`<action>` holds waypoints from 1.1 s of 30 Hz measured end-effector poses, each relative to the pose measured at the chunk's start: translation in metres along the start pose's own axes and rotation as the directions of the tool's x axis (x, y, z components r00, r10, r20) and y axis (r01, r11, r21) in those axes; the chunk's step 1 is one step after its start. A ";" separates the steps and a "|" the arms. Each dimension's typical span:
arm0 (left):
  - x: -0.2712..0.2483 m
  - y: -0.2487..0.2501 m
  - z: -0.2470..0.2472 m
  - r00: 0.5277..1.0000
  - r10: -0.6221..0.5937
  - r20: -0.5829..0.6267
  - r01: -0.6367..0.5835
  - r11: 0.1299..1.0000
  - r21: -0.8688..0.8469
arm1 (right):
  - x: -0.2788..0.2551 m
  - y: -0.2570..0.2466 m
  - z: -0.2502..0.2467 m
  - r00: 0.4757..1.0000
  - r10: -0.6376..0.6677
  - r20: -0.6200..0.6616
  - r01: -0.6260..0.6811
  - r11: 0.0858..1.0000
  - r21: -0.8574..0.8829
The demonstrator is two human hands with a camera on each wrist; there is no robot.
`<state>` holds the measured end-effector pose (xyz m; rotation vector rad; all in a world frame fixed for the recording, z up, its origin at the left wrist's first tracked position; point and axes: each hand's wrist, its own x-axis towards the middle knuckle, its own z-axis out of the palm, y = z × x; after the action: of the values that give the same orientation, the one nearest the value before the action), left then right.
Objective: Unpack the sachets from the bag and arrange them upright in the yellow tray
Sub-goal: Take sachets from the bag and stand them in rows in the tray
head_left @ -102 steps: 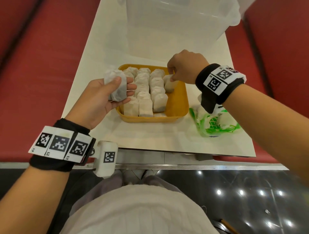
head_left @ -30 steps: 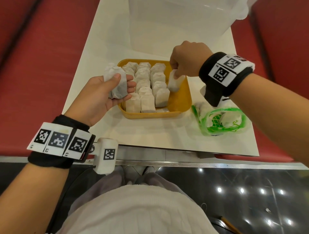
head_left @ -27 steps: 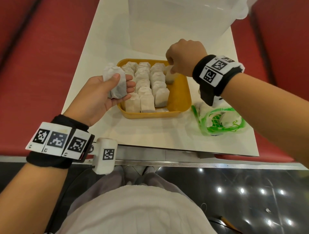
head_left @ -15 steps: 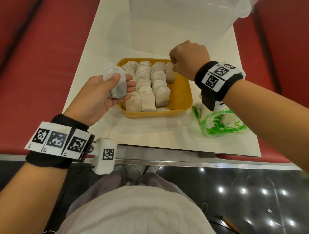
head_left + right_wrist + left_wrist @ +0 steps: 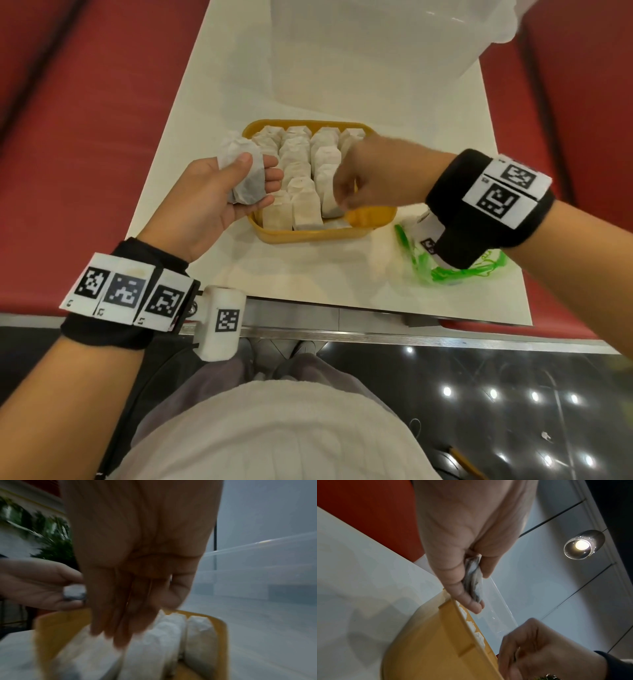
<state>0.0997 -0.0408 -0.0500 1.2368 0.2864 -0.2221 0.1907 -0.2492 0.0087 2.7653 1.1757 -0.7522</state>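
The yellow tray (image 5: 308, 236) sits mid-table with several white sachets (image 5: 301, 161) standing upright in rows. My left hand (image 5: 260, 174) hovers at the tray's left edge, palm up, and grips a small bundle of sachets (image 5: 245, 178) under its thumb; this bundle (image 5: 474, 580) also shows in the left wrist view. My right hand (image 5: 339, 195) is low over the tray's near half, above the standing sachets (image 5: 164, 635). Its blurred fingers (image 5: 120, 628) point down and hold nothing. The clear bag with green print (image 5: 455, 270) lies right of the tray, partly hidden by my right wrist.
A large clear plastic bin (image 5: 376, 51) stands at the back of the white table (image 5: 308, 281). Red bench seats (image 5: 85, 137) flank the table on both sides. The tray's right column is partly bare yellow floor (image 5: 370, 212).
My right hand set a sachet upright at the tray's far right, let go, and swung back and left over the tray toward my left hand. The left hand kept still with its bundle.
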 end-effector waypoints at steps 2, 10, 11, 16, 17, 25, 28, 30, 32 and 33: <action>0.000 0.000 0.001 1.000 0.003 -0.002 -0.003 1.000 0.011 | 0.001 -0.007 0.007 0.978 -0.007 0.211 0.003 1.000 0.022; -0.004 0.001 0.001 1.000 0.008 -0.009 -0.008 1.000 0.022 | -0.009 -0.005 0.032 0.945 -0.011 0.327 -0.030 0.992 0.121; -0.004 0.001 0.002 1.000 0.006 -0.008 -0.006 1.000 0.022 | -0.011 -0.003 0.035 0.958 -0.007 0.287 -0.031 0.991 0.127; -0.005 0.002 0.001 1.000 0.001 -0.001 -0.001 0.999 0.041 | -0.019 -0.001 0.041 0.999 0.032 0.040 -0.041 0.965 0.259; -0.005 0.003 0.001 1.000 0.003 0.002 -0.003 0.999 0.046 | -0.021 -0.001 0.040 0.999 0.040 0.010 -0.041 0.956 0.290; -0.004 0.003 0.000 1.000 0.013 0.020 -0.015 0.998 0.060 | -0.032 0.012 0.031 0.987 0.139 -0.078 -0.077 0.845 0.529; -0.004 0.003 -0.001 1.000 0.017 0.020 -0.019 0.997 0.069 | -0.029 0.017 0.024 0.963 0.193 -0.190 -0.074 0.862 0.501; -0.004 0.004 -0.001 1.000 0.017 0.022 -0.019 0.997 0.077 | -0.023 0.014 0.018 0.961 0.162 -0.224 -0.068 0.925 0.375; -0.004 0.003 0.000 1.000 0.012 0.024 -0.014 0.997 0.079 | -0.014 0.006 0.013 0.984 0.094 -0.148 -0.054 0.966 0.254; -0.003 0.004 -0.001 1.000 0.010 0.025 -0.012 0.997 0.078 | -0.008 0.002 0.012 0.995 0.067 -0.077 -0.049 0.977 0.207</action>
<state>0.0976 -0.0390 -0.0460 1.3118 0.2517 -0.2405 0.1826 -0.2585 0.0012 3.0124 1.0815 -0.8013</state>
